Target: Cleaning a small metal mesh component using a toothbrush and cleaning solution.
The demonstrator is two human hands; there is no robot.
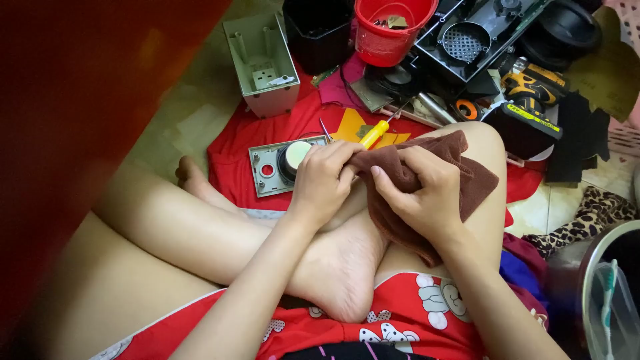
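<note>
Gripping a brown cloth [427,177] at centre frame, the right hand [423,193] pinches its folds while the left hand [325,180] closes fingers on its edge. Just beyond lies a yellow-handled screwdriver [373,134]; a red basket [390,27] sits at top.

Bare arms and legs, no sleeves; red shorts [400,327] with white cartoon print, dark waistband, white hem piping.
</note>
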